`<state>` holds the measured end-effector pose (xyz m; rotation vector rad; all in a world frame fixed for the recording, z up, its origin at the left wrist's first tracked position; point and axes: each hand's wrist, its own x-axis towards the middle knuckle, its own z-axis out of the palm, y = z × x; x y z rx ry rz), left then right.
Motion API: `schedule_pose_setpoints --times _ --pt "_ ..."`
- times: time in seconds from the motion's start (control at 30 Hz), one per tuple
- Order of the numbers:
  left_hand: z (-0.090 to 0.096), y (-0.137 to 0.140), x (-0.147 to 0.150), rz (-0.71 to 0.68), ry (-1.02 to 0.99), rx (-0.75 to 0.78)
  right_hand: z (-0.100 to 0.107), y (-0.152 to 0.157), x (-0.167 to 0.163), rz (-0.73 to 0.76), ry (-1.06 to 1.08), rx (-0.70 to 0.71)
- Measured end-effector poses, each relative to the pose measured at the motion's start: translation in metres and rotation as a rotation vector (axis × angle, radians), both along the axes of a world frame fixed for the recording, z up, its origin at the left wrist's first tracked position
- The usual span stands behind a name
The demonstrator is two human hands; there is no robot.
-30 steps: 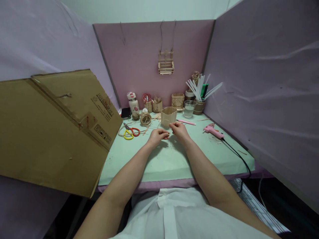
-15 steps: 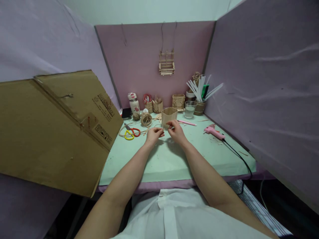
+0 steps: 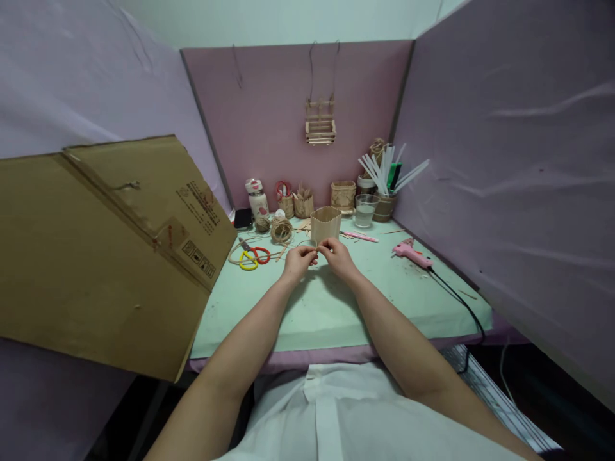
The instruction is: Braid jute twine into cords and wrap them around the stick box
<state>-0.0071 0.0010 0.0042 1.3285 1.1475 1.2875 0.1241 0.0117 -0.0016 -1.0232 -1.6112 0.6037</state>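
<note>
My left hand point(image 3: 298, 262) and my right hand point(image 3: 337, 257) meet over the mat, fingertips almost touching. Both pinch a thin strand of twine point(image 3: 305, 242), most of it hidden by the fingers. Just behind them stands a pale cup made of wooden sticks point(image 3: 326, 224), open at the top and with a wavy rim. To the left of my left hand lie scissors point(image 3: 248, 258) with one yellow and one red handle. A ball of twine point(image 3: 281, 230) sits behind the scissors, with loose cord around it.
A pink glue gun point(image 3: 412, 253) with a black cable lies at right. At the back stand a plastic cup of water point(image 3: 366, 211), a holder of glue sticks point(image 3: 385, 206), small stick containers point(image 3: 303, 205) and a bottle point(image 3: 257, 198). A large cardboard sheet point(image 3: 120, 256) leans at left.
My right hand has moved slightly left and down, so its fingertips now come against those of my left hand. The cup and tools have stayed in place.
</note>
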Motion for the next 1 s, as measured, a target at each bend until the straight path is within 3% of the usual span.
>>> schedule_pose_setpoints --times 0.1,0.2,0.4,0.77,1.0 --pt "0.0 0.0 0.001 -0.012 -0.014 -0.006 0.0 0.0 -0.002 0.05 0.154 -0.193" --pt "-0.002 0.0 0.004 -0.023 -0.027 -0.022 -0.001 0.0 -0.003 0.067 0.249 -0.3" --pt "-0.006 -0.003 0.007 -0.031 0.02 0.0 -0.002 -0.001 -0.001 0.016 0.28 -0.317" --pt "0.0 -0.007 0.003 -0.032 0.099 0.126 0.007 -0.009 0.001 0.12 0.322 -0.471" --pt "0.003 -0.008 0.003 -0.033 0.04 0.036 0.008 -0.009 0.0 0.115 0.324 -0.439"
